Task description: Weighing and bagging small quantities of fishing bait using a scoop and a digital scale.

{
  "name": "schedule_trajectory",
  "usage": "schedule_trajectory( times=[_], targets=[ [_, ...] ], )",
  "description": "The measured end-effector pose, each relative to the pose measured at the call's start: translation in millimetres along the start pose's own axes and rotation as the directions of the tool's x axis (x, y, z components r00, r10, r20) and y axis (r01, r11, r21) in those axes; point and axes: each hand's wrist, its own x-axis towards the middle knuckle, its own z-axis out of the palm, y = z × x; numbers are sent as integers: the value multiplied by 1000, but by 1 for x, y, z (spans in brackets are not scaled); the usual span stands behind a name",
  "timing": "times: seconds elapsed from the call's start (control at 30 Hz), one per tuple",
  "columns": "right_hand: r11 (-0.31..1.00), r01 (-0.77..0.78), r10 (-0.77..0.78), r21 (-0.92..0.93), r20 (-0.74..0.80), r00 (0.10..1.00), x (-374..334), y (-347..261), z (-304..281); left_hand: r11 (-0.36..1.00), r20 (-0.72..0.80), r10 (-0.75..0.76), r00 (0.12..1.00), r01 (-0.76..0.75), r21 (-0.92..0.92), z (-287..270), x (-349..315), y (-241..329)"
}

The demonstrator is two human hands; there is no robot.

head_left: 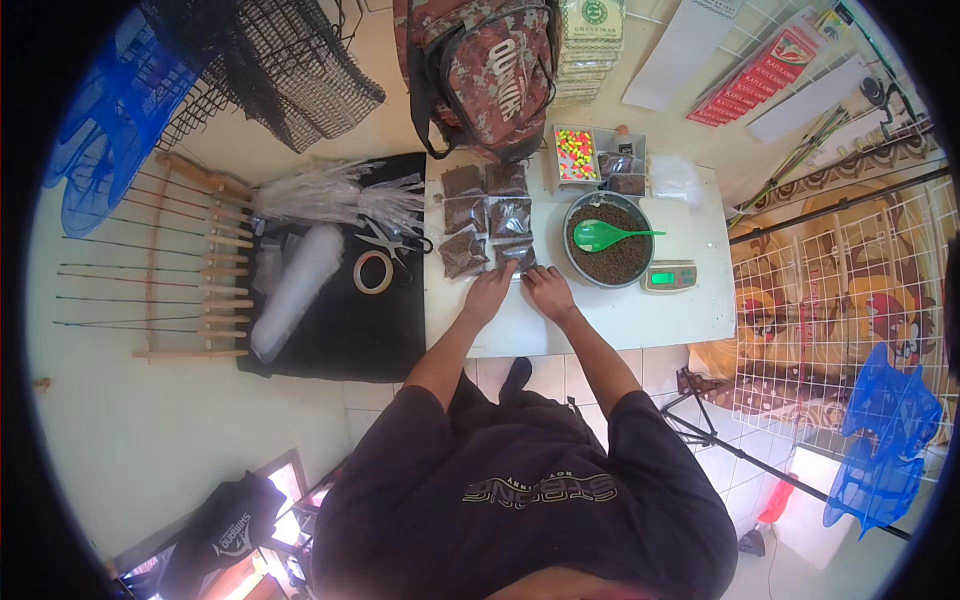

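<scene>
A small clear plastic bag of brown pellets [515, 252] lies on the white table in front of me. My left hand [489, 289] is at the bag's near left corner, fingers closed on its edge. At the near right corner, my right hand [549, 290] pinches the same edge between thumb and fingers. Several similar filled bags [465, 213] lie in two columns just beyond and to the left. Right of my hands stands a grey bowl of brown pellets [610, 265], with a green spoon [598, 235] resting on top.
A digital scale [669, 277] sits right of the bowl. Behind it are a tray of colourful small pieces [576, 154] and a camouflage backpack [485, 75]. On black cloth at left lie a tape roll [373, 272], scissors [380, 238] and empty plastic bags [300, 285].
</scene>
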Motion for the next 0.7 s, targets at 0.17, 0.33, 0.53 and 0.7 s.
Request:
schedule_trajectory(
  times=[0.17, 0.33, 0.53, 0.7],
  targets=[
    [1000, 20, -21, -21, -50, 999, 6, 1, 5, 993, 26, -17, 1000, 20, -114, -4, 0, 0],
    [985, -133, 141, 111, -67, 988, 13, 2, 11, 939, 81, -206, 975, 220, -264, -2, 5, 3],
    [964, -158, 185, 215, -112, 976, 9, 3, 7, 939, -6, -97, 995, 90, -331, -6, 7, -2],
    [914, -263, 296, 310, -64, 953, 11, 1, 6, 893, 72, -179, 981, 193, -408, -11, 17, 2]
  ],
)
